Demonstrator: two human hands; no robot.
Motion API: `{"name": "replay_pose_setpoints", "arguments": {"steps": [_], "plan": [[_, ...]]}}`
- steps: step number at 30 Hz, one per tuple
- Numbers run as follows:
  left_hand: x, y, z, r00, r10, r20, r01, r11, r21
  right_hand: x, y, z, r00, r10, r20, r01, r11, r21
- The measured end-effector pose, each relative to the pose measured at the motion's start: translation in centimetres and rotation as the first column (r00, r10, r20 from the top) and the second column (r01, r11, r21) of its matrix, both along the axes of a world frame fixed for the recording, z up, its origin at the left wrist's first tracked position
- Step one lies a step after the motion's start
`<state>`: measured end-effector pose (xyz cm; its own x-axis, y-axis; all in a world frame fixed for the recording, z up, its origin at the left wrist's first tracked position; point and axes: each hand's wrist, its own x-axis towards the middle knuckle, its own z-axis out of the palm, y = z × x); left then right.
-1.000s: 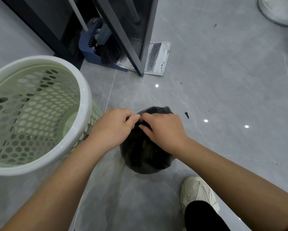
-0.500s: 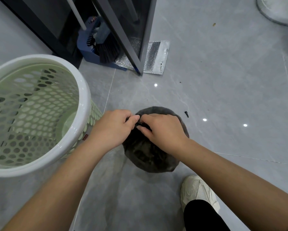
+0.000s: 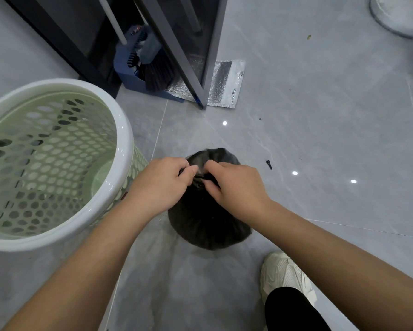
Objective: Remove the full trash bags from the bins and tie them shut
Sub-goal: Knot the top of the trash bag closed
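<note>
hands (image 3: 162, 185) (image 3: 236, 187) pinch trash bag (image 3: 208, 225), neck hidden

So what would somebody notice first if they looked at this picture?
Probably the two hands in the middle: the left hand and the right hand both pinch the gathered top of a dark trash bag sitting on the grey floor. Next comes the big pale green bin with holes and a white rim, standing just left of the bag.
</note>
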<state>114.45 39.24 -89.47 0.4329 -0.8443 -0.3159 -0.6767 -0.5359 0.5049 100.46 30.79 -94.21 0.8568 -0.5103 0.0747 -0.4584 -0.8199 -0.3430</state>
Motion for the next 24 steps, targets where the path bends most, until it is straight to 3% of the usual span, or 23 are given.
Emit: {"name": "replay_pose_setpoints", "arguments": {"steps": [5,10,14,20,24], "plan": [[0.0,0.1,0.2,1.0,-0.002,-0.008,0.002,1.0,0.006,0.0,0.0,-0.4,0.997,-0.039,0.06,0.045,0.995,-0.092],[0.0,0.2,0.3,1.0,0.0,-0.011,0.0,1.0,0.023,-0.1,0.0,-0.5,0.997,-0.003,0.079,0.003,1.0,-0.001],[0.0,0.3,0.3,1.0,0.004,-0.009,-0.003,0.999,0.038,0.0,0.3,-0.9,0.999,0.022,0.038,-0.022,1.0,-0.012],[0.2,0.4,0.1,1.0,0.011,0.0,-0.011,0.999,0.035,-0.1,0.0,-0.9,0.993,0.021,0.117,-0.009,0.995,-0.099],[0.1,0.4,0.0,1.0,0.005,-0.009,-0.005,0.999,0.035,0.0,-0.1,-0.6,0.994,0.023,0.106,-0.021,1.0,-0.023]]}}
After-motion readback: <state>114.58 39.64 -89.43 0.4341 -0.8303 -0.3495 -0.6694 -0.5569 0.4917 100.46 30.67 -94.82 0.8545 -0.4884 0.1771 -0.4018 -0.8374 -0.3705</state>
